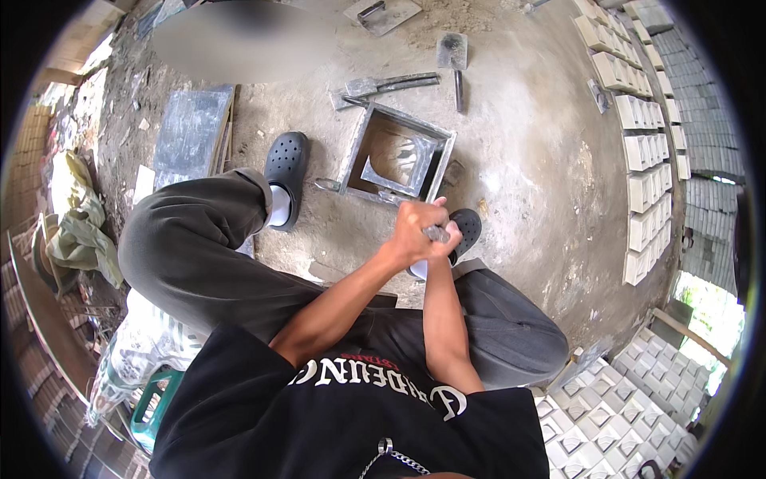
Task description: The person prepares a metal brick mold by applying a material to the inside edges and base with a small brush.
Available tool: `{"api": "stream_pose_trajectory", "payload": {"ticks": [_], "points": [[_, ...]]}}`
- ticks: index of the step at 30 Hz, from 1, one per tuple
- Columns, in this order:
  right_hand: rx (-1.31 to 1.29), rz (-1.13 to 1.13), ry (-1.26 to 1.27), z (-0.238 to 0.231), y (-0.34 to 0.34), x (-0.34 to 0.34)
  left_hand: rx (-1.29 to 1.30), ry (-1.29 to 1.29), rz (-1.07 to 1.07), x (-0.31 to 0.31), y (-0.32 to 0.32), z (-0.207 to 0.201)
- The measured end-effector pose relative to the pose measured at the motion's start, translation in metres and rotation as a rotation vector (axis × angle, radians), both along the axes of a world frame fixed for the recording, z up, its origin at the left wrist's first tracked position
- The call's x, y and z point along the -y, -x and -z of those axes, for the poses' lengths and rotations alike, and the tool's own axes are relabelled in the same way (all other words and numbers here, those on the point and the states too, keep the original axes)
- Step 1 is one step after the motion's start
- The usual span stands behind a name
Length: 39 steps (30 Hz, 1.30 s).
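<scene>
My left hand (414, 230) and my right hand (448, 243) meet just beyond my lap, both with fingers closed. Between them pokes the blunt end of a grey rod-like handle (436, 233); the rest of it is hidden by my hands, so its kind does not show. Right beyond them on the floor stands a square box mould (361, 146) with thick, dusty walls. Inside it sits a grey metal piece (375, 177) with a large rounded opening. At the box's near left corner lies a small, dusty tool end (328, 184).
Beyond the mould lie a long-handled tool (399, 82), a trowel (452, 53) and a flat float (381, 16). Grey boards (190, 128) are stacked at left. Pale blocks (645, 152) line the right side, with more blocks (610, 415) at lower right. My clogs (286, 164) flank the mould.
</scene>
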State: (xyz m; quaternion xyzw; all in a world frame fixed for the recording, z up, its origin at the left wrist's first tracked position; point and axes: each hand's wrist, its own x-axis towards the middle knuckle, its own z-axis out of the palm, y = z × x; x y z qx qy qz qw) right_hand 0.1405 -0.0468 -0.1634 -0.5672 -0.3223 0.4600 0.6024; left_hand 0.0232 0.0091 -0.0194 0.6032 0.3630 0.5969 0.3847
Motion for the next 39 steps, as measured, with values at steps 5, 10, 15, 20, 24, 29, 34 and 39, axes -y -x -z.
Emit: {"api": "stream_pose_trajectory", "payload": {"ticks": [5,10,15,20,24,29,34,39], "points": [[0.038,0.027,0.06,0.005,-0.004,-0.022,-0.007,0.018,0.012,-0.004,0.0,0.003],[0.015,0.007,-0.009,-0.013,0.001,0.002,-0.002,-0.073,0.011,0.003,0.017,-0.024],[0.042,0.021,0.043,-0.01,0.005,-0.012,0.04,-0.105,0.082,0.007,0.004,0.019],[0.056,0.012,0.003,-0.022,0.004,-0.007,0.006,-0.101,0.1,0.006,0.008,0.005],[0.067,0.034,0.06,-0.019,0.005,-0.015,-0.008,-0.081,0.115,0.007,0.009,0.012],[0.074,0.01,0.005,-0.032,0.009,-0.015,-0.027,0.015,0.036,0.006,0.007,0.019],[0.118,0.074,0.072,-0.033,-0.001,-0.018,-0.043,-0.003,0.031,0.002,0.013,0.018],[0.217,-0.26,-0.15,-0.111,0.018,-0.042,-0.288,0.154,0.063,-0.007,0.02,0.026]]}}
